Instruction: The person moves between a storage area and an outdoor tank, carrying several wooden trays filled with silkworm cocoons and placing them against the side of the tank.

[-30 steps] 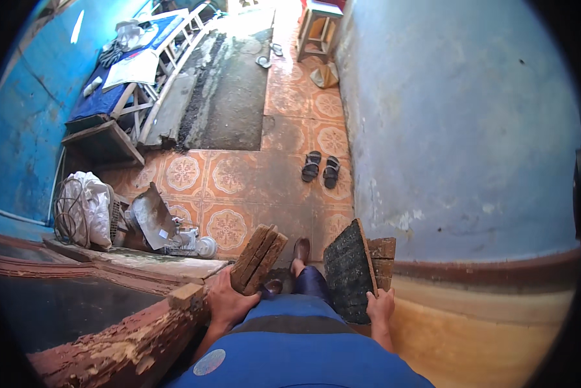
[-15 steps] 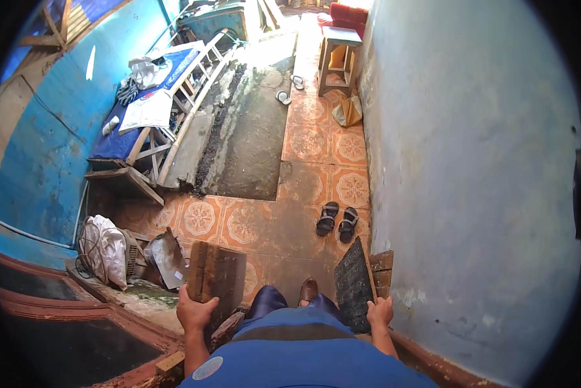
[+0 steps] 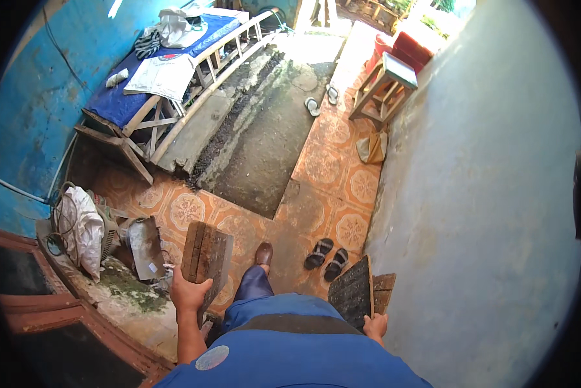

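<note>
My left hand (image 3: 190, 291) is closed on the near edge of a thick brown wooden board (image 3: 203, 262), its thumb lying across the side face. The board looks weathered, with a dark groove along its top, and is held upright beside my left leg. On the other side, my right hand (image 3: 374, 325) grips a dark, rough-faced board (image 3: 352, 294) with a pale edge. A brown wooden piece (image 3: 383, 291) stands right against it, between it and the wall. My body hides the lower ends of these pieces. My left shoe (image 3: 263, 254) is forward on the tiles.
Black sandals (image 3: 327, 258) lie ahead on the orange tiled floor (image 3: 323, 165). A grey wall (image 3: 478, 181) runs close on my right. A wooden stool (image 3: 386, 90) stands farther along it. Left are a white sack (image 3: 80, 226), a bent metal sheet (image 3: 145, 249) and a blue-topped bench (image 3: 112, 97).
My view has turned to the left and moved forward; the sandals and stool sit farther right. One shoe has stepped ahead. Both hands keep their hold on the boards.
</note>
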Motion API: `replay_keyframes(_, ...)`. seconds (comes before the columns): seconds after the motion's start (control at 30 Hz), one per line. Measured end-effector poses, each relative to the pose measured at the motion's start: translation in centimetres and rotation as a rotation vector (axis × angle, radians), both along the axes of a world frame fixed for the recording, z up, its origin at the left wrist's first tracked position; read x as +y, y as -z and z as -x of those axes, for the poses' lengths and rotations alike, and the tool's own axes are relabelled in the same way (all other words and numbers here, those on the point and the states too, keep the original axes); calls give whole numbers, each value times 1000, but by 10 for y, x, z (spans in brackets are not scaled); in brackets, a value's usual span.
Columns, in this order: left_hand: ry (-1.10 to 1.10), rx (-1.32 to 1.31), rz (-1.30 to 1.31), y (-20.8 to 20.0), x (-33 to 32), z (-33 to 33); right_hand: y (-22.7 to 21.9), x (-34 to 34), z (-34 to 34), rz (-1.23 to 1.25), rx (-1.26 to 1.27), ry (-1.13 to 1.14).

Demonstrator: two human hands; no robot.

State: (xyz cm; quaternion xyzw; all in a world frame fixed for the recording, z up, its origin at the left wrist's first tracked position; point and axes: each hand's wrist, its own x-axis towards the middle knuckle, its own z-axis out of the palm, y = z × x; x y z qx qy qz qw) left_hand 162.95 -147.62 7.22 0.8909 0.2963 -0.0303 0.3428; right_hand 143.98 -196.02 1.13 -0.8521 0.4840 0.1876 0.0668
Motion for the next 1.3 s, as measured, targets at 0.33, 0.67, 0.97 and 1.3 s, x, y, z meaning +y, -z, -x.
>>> replay_keyframes(0.33, 14, 21, 19, -11, -13, -161, 12, -17, -149, 62, 31, -58)
replay_keyframes(0.67, -8, -103, -61, -11, -59, -310, 51, -62, -344, -93, -26, -93)
replay_keyframes(0.97, -83, -151, -46, -64, -100, -453, 54, -110, -522, -112, -51, -114)
replay_keyframes(1.3, -43, -110, -42, -18, -117, -637, 59, -147, -672, -5, -155, -80)
